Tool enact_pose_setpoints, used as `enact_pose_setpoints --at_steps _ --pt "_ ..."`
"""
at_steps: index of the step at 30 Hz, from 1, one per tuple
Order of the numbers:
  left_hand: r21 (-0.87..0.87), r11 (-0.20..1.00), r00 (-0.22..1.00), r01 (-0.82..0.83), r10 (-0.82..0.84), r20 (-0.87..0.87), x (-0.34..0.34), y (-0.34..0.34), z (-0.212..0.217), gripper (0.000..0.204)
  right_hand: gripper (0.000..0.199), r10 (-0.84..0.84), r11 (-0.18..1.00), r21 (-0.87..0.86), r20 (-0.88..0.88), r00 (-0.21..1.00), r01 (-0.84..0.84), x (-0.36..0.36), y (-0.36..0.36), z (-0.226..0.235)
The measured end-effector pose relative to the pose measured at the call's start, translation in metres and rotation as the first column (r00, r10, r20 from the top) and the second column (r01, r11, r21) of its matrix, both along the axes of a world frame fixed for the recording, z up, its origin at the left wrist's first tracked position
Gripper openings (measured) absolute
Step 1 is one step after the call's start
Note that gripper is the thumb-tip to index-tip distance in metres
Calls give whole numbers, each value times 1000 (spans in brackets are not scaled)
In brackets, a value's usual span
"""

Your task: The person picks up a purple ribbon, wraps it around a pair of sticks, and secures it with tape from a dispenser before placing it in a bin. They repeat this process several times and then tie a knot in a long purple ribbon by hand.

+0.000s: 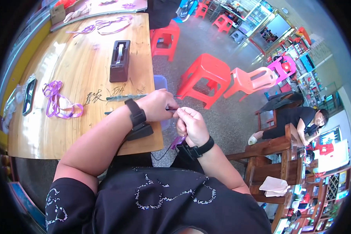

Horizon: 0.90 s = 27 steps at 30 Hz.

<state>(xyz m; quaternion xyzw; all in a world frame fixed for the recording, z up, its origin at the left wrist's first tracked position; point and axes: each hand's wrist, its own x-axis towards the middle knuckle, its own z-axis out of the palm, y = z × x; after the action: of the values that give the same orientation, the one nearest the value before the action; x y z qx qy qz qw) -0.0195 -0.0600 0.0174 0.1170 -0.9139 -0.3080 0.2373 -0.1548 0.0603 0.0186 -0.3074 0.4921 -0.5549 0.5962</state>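
Note:
My left hand and my right hand meet fingertip to fingertip just past the right edge of the table. Both are closed in a pinch on a thin strip that looks like purple ribbon. A purple end of the ribbon hangs below my right palm, beside the wrist strap. The strip is mostly hidden by the fingers. Behind my left hand, a thin greenish stick-like strip lies across the tabletop. A dark box sits under my left wrist.
On the wooden table are a black tape dispenser, a looped purple ribbon, more ribbon and a black flat object. Red stools stand to the right. Another person sits farther right, near a wooden chair.

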Motion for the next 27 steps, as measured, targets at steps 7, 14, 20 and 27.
enact_pose_setpoints --at_steps 7,14,20,27 --pt "8 998 982 -62 62 -180 -6 2 5 4 22 37 973 -220 -113 993 -61 -17 0 53" --pt "608 737 940 -294 338 46 -8 -1 3 11 34 -404 851 -285 179 897 441 -77 -31 18" --pt "487 838 944 -246 322 -78 -10 -7 -9 14 66 -569 751 -484 -127 813 450 -76 -27 33" --pt "492 843 946 -216 306 -109 -17 -2 -7 15 47 -670 511 -778 -94 736 366 -125 -18 126"
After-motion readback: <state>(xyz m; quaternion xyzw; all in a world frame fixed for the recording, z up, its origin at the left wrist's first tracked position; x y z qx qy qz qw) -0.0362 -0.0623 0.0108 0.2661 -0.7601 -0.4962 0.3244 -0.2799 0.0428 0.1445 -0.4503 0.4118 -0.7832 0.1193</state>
